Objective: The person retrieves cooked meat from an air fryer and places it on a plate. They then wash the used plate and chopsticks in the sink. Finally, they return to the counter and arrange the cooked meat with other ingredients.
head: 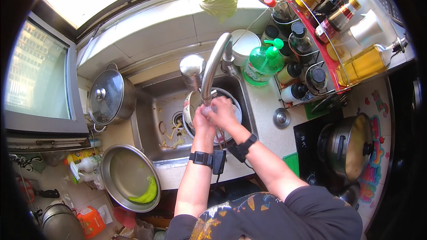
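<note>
My left hand (202,120) and my right hand (225,111) meet under the spout of the curved metal faucet (213,63), with water falling on them. The fingers overlap, and blur hides whether anything lies between them. Beneath my hands, a patterned bowl (189,108) and a metal basin (237,116) are stacked in the stainless steel sink (151,103). Thin brown sticks, perhaps chopsticks, show below my wrists. Peelings (173,131) lie around the drain at the sink's left.
A steel basin holding a green pepper (146,193) overlaps the counter's left edge. A lidded pot (108,96) stands left of the sink. Right of the faucet are a green pump bottle (262,68) and a condiment rack (320,43). Another pot (353,146) sits on the cooktop.
</note>
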Demonstrator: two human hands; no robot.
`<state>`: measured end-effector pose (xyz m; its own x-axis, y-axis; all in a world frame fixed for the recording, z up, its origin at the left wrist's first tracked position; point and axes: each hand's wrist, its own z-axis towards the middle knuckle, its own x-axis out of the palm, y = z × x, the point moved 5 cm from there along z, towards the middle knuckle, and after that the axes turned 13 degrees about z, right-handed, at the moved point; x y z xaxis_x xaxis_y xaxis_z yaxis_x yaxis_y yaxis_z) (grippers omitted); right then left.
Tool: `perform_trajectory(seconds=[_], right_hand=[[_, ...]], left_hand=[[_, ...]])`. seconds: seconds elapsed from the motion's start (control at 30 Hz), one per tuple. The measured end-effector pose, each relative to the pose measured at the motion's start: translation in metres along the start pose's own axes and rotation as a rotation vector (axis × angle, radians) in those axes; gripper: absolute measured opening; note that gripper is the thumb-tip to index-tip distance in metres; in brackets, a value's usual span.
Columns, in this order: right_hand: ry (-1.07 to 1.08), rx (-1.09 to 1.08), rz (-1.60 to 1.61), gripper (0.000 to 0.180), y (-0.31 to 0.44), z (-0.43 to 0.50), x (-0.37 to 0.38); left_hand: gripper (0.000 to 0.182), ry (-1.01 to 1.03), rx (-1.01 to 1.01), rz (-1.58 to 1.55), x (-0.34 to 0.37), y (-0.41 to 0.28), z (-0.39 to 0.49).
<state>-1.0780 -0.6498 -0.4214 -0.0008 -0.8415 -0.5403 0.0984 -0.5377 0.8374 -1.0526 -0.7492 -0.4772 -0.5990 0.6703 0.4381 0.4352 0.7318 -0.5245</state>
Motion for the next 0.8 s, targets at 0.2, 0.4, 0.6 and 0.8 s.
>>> perform_trajectory(seconds=[0.2, 0.4, 0.6, 0.8], right_hand=[[-0.166, -0.123, -0.051, 0.026, -0.007, 0.033, -0.072], [-0.152, -0.361, -0.279, 0.024, 0.001, 0.082, -0.083], [0.073, -0.452, -0.401, 0.018, 0.009, 0.114, -0.081], [-0.022, -0.429, -0.397, 0.021, 0.022, 0.11, -0.084]], left_hand=[[0.065, -0.035, -0.104, 0.191, -0.008, 0.003, -0.029], [0.064, -0.059, -0.11, 0.203, -0.019, 0.012, -0.052], [0.058, -0.031, -0.044, 0.222, -0.033, 0.013, -0.062], [0.055, -0.039, -0.041, 0.277, -0.028, 0.013, -0.068]])
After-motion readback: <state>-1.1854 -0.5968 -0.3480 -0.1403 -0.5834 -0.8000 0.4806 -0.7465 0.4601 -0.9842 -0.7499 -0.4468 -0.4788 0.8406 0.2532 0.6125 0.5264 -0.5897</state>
